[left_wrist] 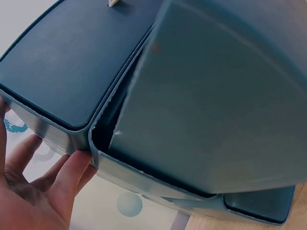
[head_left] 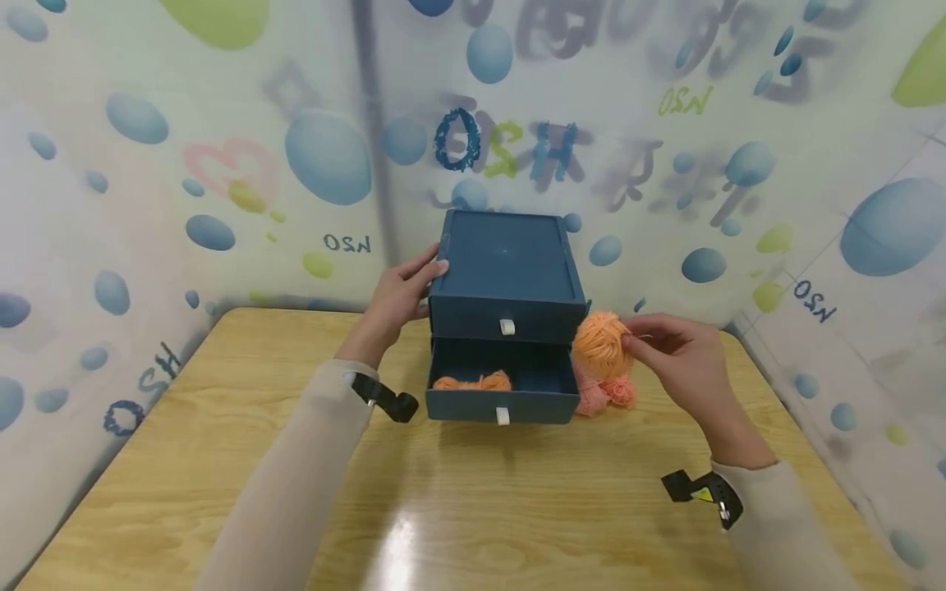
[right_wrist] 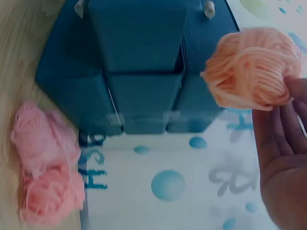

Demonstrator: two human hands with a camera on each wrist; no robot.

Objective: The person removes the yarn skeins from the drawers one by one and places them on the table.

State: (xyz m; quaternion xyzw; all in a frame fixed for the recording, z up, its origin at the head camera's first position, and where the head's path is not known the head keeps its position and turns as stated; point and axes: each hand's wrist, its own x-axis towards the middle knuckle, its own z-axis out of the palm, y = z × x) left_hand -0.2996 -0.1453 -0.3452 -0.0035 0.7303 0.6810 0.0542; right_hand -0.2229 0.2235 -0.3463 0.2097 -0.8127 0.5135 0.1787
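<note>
A dark blue drawer unit (head_left: pixel 506 254) stands on the table, with a drawer (head_left: pixel 466 405) pulled out below its shut top drawer. Orange yarn (head_left: pixel 488 382) lies inside that drawer. My left hand (head_left: pixel 402 295) rests against the unit's upper left side, thumb near the top edge; its fingers (left_wrist: pixel 72 175) touch the side wall in the left wrist view. My right hand (head_left: pixel 683 361) pinches a light orange ball of yarn (right_wrist: pixel 254 69) between thumb and fingers, raised beside the unit's right side. Below it, a pink ball of yarn (right_wrist: pixel 43 136) and a coral one (right_wrist: pixel 53 194) lie together.
The wooden table (head_left: pixel 473 501) backs onto a patterned wall (head_left: pixel 318 98) close behind the unit. White pull tabs (head_left: pixel 507 327) stick out from the drawer fronts. The open drawer juts toward the table's front.
</note>
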